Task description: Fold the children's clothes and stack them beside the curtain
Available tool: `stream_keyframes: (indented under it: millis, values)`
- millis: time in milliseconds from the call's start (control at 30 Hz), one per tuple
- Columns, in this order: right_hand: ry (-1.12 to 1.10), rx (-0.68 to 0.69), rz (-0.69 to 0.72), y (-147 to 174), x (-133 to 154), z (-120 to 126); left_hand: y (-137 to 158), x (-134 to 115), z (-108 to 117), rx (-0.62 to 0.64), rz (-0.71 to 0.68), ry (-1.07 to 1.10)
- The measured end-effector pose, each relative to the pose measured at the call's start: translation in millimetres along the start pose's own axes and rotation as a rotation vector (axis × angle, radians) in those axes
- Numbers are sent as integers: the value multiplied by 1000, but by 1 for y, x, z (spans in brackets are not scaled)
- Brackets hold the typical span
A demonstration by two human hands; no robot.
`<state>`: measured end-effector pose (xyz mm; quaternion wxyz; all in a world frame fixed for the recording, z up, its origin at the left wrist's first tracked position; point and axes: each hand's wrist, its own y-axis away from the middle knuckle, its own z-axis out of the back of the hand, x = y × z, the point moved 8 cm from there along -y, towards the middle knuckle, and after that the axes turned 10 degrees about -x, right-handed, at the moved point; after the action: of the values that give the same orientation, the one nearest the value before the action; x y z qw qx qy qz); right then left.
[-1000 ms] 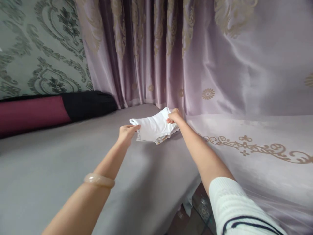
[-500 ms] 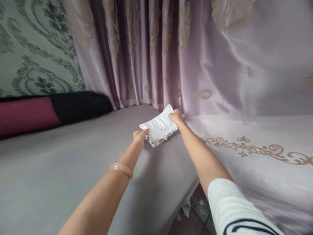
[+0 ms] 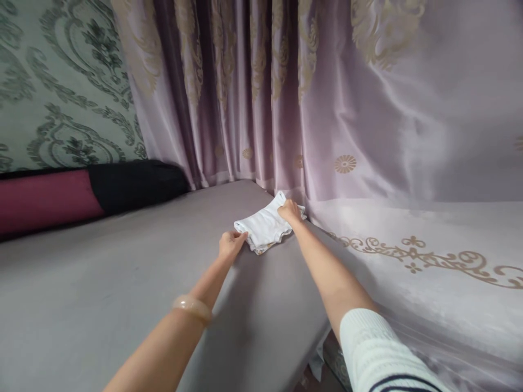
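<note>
Pinching opposite sides of the folded white cloth (image 3: pixel 265 226), our left hand (image 3: pixel 231 243) and right hand (image 3: pixel 290 212) hold it at the grey sheet's (image 3: pixel 134 288) far corner, beside the purple curtain (image 3: pixel 339 109); we wear a pale bangle (image 3: pixel 193 308) on the left wrist.

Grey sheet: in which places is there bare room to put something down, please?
The widest free patch of the grey sheet lies between the long bolster and the left forearm; smaller ones lie between both forearms, and between bolster, curtain and white cloth. It is crowded at the cloth, which the left hand and right hand hold near the curtain.
</note>
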<state>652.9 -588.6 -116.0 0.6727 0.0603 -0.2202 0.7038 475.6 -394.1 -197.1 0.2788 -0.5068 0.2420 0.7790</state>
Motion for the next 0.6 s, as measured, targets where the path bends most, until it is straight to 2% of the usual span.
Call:
stream_keyframes:
  millis: [133,267,500,600]
  values:
    - [27,14,-30,2,-5,-13,4,4,36,-14,-215,-220]
    - [61,-8,-45,2,-8,-19,5,27,83,-53,-306,-415]
    - [122,-111,26,3,-12,-25,10,73,175,-89,-323,-590]
    - [179,-143,90,5,-17,-33,12,99,218,-146,-251,-624]
